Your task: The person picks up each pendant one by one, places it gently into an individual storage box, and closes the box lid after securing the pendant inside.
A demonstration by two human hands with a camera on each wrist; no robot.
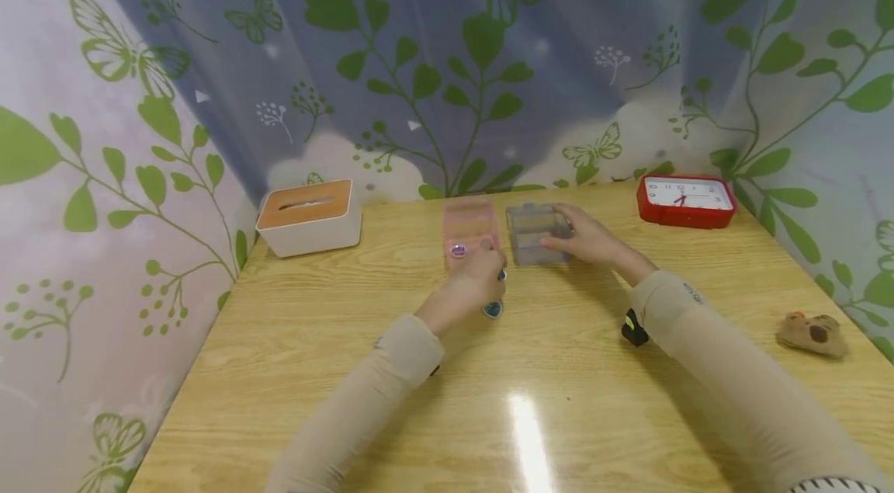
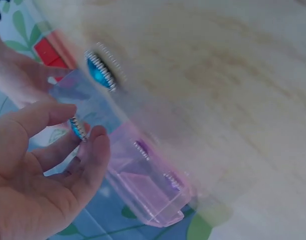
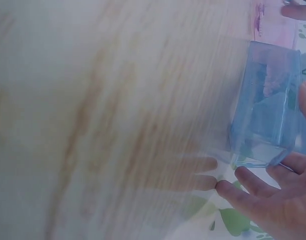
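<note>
My left hand (image 1: 478,276) pinches a blue gem with a silver beaded rim (image 2: 77,129) between thumb and fingers, just in front of a clear pink box (image 2: 142,182). A second blue gem (image 1: 492,310) lies on the table near that hand. Inside the pink box are purple gems, one of them the purple gem (image 1: 458,251) by its front. To the right stands a clear blue box (image 1: 528,251) with compartments. My right hand (image 1: 587,235) holds this box loosely at its right end, thumb and fingers spread about the corner.
A white tissue box with a wooden lid (image 1: 307,217) stands at the back left. At the back right is a red clock (image 1: 687,201). A small black object (image 1: 634,328) lies beside the right sleeve, and a brown animal-faced item (image 1: 812,335) sits farther right. Patterned curtains border the table.
</note>
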